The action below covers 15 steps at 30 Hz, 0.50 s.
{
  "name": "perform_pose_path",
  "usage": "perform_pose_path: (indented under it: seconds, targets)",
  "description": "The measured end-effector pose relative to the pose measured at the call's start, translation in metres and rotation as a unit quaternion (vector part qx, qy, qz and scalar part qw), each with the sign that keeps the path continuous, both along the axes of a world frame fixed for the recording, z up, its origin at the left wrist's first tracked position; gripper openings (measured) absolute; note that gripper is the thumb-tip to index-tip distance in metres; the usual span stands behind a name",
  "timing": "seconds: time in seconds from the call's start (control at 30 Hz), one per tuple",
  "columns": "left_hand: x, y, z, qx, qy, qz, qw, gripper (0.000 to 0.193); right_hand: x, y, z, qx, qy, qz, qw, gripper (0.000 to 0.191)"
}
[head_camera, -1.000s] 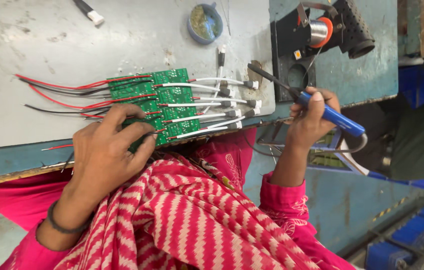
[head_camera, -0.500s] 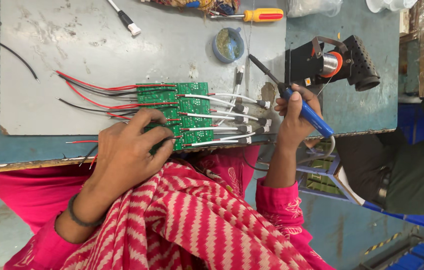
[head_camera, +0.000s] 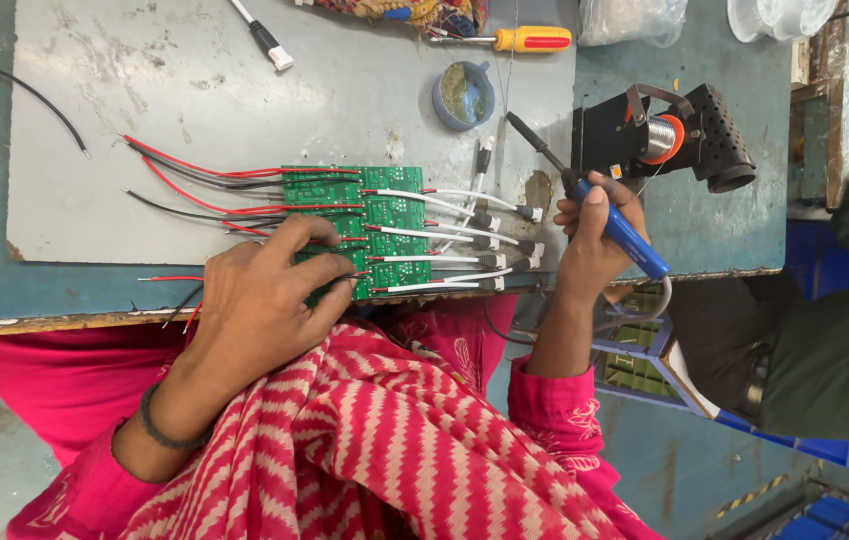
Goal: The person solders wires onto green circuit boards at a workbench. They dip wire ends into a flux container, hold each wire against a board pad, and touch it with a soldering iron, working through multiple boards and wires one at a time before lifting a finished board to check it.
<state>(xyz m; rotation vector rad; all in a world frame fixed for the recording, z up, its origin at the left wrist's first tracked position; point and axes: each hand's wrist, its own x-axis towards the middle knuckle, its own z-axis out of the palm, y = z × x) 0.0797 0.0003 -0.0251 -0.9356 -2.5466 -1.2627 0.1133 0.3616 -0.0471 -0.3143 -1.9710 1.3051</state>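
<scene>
Four green circuit boards under left hand, one soldering iron in right hand

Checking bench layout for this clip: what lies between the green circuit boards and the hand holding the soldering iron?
In the head view, white leads with dark end connectors fan from the green circuit boards toward the right hand gripping the soldering iron.

Green circuit boards lie stacked flat; blue-handled soldering iron raised, tilted.
</scene>
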Motion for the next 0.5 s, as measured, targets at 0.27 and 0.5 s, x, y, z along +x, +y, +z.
perform_pose_path:
  seconds: [0.27, 0.5]
  targets:
    - [0.0002, 0.0000, -0.0010, 0.007, -0.002, 0.005, 1.000, 0.010, 0.0002, -0.0007, -0.0009, 0.001, -0.001, -0.002, 1.000, 0.025]
    - [0.0008, -0.0002, -0.0022, 0.013, 0.002, 0.008, 1.000, 0.010, 0.0027, -0.0010, -0.0023, 0.002, -0.005, -0.006, 1.000, 0.026]
